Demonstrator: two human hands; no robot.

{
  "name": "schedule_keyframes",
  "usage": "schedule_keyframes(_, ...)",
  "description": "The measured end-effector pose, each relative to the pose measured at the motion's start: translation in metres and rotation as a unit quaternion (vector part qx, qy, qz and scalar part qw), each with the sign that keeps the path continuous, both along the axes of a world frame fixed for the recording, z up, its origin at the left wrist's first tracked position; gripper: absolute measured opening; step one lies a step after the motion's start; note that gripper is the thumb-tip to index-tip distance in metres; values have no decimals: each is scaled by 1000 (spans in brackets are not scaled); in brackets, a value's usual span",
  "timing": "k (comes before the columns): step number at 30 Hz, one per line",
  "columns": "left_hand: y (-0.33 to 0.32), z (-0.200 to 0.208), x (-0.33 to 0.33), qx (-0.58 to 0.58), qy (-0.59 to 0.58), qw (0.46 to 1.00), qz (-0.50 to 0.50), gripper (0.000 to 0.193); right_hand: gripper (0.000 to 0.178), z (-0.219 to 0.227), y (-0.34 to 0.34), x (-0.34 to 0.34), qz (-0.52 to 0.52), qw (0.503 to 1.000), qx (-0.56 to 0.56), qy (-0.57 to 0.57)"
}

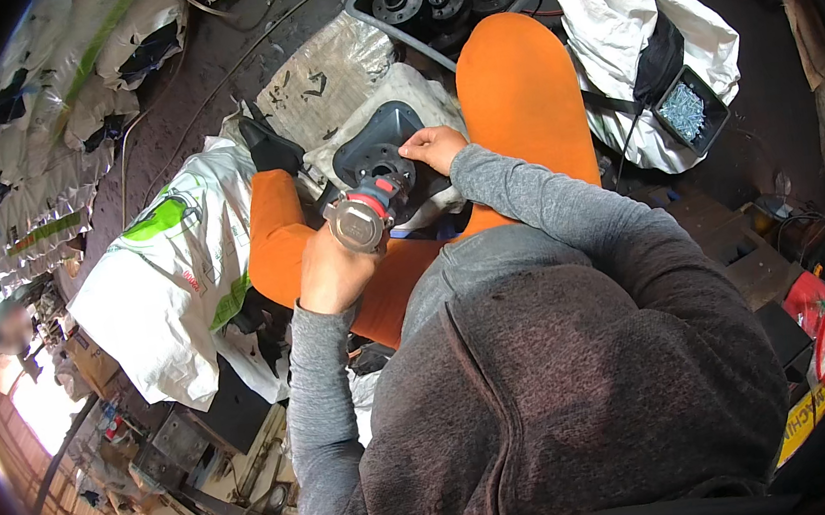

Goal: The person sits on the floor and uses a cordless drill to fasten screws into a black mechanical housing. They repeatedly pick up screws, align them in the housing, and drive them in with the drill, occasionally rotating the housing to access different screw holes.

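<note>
My left hand [334,271] is wrapped around a red, black and grey power driver [368,212], whose round back end faces up. Its front points down at a black rounded-square part [372,139] with a round centre, propped between my orange-clad legs. The driver hides much of that centre. At the part's right edge, my right hand [436,147] has thumb and fingers pinched together. Whatever they hold there is too small to make out.
A grey crate [376,28] of black round flanged parts stands ahead. To the right, a black bin [715,125] of small silvery fasteners sits against a white sack [608,11]. Another white sack [152,315] lies left, and hoses or cables cross the dark floor [230,50].
</note>
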State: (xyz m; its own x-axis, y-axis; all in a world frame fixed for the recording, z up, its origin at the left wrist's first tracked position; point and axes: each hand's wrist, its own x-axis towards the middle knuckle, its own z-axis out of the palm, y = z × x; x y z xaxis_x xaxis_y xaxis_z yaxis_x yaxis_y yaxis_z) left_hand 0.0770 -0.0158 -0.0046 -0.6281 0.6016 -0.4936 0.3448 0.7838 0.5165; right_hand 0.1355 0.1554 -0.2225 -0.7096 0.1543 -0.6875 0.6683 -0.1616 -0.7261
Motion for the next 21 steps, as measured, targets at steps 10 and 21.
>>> schedule_keyframes(10, 6, -12, -8, -21, 29, 996, -77, 23, 33, 4, -1, 0, 12, 999, 31, -5)
schedule_keyframes(21, 10, -22, 2, -37, 29, 998, -37, 28, 32, 7, 0, 1, 37, 997, 71, -4)
